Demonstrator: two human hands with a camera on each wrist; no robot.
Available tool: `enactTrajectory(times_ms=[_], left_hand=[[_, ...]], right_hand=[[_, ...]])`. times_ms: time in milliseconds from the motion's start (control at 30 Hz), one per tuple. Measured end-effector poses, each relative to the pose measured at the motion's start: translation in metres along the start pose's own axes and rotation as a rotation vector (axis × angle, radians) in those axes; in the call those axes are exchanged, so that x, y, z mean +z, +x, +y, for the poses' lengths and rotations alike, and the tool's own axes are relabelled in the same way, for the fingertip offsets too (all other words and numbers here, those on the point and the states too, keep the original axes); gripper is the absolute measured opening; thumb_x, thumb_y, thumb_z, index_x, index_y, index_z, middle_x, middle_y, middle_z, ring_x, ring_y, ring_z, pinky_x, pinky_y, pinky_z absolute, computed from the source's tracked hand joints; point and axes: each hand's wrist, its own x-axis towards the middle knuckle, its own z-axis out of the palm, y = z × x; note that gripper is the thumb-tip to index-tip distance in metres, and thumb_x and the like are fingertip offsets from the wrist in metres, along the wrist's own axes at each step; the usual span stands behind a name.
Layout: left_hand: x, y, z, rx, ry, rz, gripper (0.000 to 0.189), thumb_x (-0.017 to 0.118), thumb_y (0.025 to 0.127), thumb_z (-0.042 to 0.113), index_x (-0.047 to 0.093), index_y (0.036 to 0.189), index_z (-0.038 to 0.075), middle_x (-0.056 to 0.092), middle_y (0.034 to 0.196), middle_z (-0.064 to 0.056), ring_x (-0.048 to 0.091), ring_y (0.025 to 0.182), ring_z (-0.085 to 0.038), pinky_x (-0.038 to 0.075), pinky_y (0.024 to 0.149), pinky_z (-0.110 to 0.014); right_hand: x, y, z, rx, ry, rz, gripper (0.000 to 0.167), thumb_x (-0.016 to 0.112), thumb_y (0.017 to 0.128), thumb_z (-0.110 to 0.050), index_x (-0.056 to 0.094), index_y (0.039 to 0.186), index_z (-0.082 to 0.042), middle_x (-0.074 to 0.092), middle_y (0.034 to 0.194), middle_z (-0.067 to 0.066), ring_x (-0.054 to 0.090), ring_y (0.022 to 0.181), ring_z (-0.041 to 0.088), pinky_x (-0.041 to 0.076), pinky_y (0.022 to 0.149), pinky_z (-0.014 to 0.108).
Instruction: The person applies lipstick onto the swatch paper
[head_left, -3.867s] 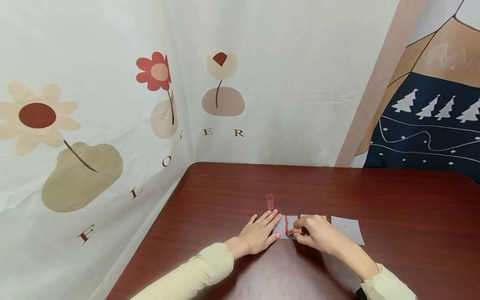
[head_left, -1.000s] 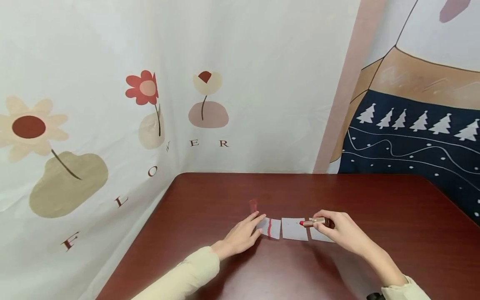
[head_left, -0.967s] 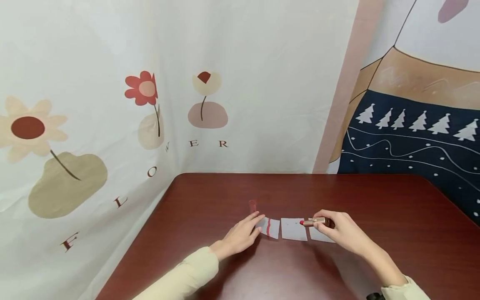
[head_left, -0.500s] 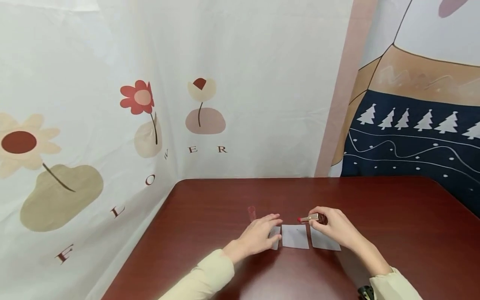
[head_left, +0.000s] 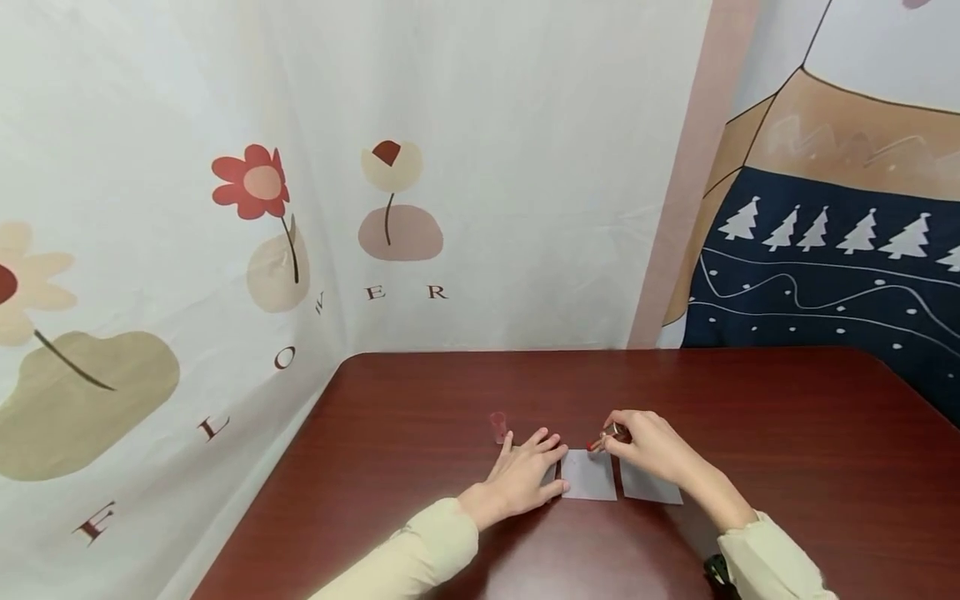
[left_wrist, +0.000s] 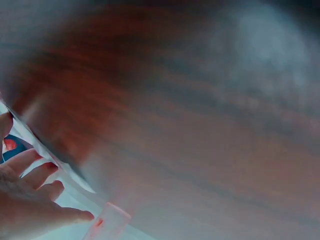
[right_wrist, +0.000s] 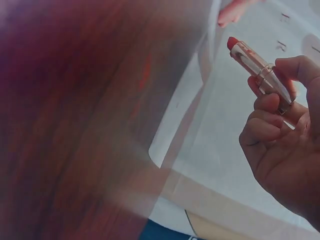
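Observation:
In the head view my right hand (head_left: 652,447) pinches a lipstick (head_left: 608,434) in a shiny gold case. Its red tip points left and down at the far edge of the middle white paper square (head_left: 588,477); whether it touches cannot be told. The right wrist view shows the thumb and fingers gripping the lipstick (right_wrist: 257,67), bullet exposed. My left hand (head_left: 519,482) lies with spread fingers over the left paper square, mostly hiding it, fingertips beside the middle square's left edge. A third paper square (head_left: 651,486) lies under the right hand's wrist.
A clear pinkish cap (head_left: 498,427) stands on the table just beyond my left hand. The dark reddish wooden table (head_left: 420,400) meets a printed curtain (head_left: 525,208) at the back and left.
A red streak was drawn on the left square earlier. Since then the lipstick has moved to the middle square's far edge, and my left hand has shifted right, covering the streak.

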Motion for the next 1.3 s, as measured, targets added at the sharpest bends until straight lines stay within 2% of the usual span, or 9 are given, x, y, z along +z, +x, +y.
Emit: enactTrajectory(times_ms=[133, 300, 500, 1000, 1300], left_hand=[[-0.002, 0.0, 0.001, -0.001, 0.047, -0.007, 0.05, 0.059, 0.089, 0.042, 0.055, 0.132, 0.017, 0.047, 0.138, -0.001, 0.033, 0.133, -0.018, 0.024, 0.101, -0.057], [-0.002, 0.001, 0.003, -0.011, 0.074, -0.027, 0.05, 0.06, 0.089, 0.042, 0.056, 0.131, 0.017, 0.048, 0.138, 0.0, 0.031, 0.134, -0.018, 0.024, 0.102, -0.056], [-0.002, 0.002, 0.003, -0.004, 0.127, -0.022, 0.049, 0.058, 0.089, 0.044, 0.056, 0.131, 0.019, 0.048, 0.137, 0.002, 0.03, 0.134, -0.017, 0.025, 0.102, -0.056], [0.001, 0.001, 0.002, -0.019, 0.102, -0.026, 0.05, 0.058, 0.089, 0.044, 0.055, 0.131, 0.019, 0.047, 0.138, 0.001, 0.028, 0.135, -0.018, 0.027, 0.101, -0.055], [0.002, -0.001, 0.003, -0.001, 0.164, -0.023, 0.05, 0.054, 0.091, 0.046, 0.054, 0.133, 0.019, 0.047, 0.138, 0.003, 0.027, 0.136, -0.015, 0.028, 0.102, -0.052]], right_hand=[[0.004, 0.008, -0.004, -0.012, -0.041, -0.033, 0.005, 0.063, 0.079, -0.015, 0.064, 0.079, -0.01, 0.05, 0.063, -0.011, 0.04, 0.051, 0.003, 0.035, 0.044, 0.021], [0.008, 0.012, -0.008, 0.011, -0.066, -0.049, 0.005, 0.065, 0.079, -0.015, 0.064, 0.078, -0.011, 0.05, 0.063, -0.011, 0.041, 0.052, 0.004, 0.036, 0.045, 0.022], [0.011, 0.013, -0.009, 0.006, -0.082, -0.04, 0.004, 0.065, 0.078, -0.015, 0.063, 0.075, -0.013, 0.049, 0.063, -0.011, 0.041, 0.052, 0.004, 0.037, 0.046, 0.022], [0.016, 0.013, -0.011, -0.01, -0.114, -0.012, 0.006, 0.065, 0.076, -0.012, 0.061, 0.074, -0.016, 0.048, 0.064, -0.011, 0.04, 0.051, 0.002, 0.036, 0.045, 0.021], [0.018, 0.013, -0.012, 0.011, -0.119, -0.027, 0.005, 0.064, 0.079, -0.012, 0.061, 0.076, -0.015, 0.05, 0.064, -0.012, 0.042, 0.051, 0.002, 0.038, 0.046, 0.021]])
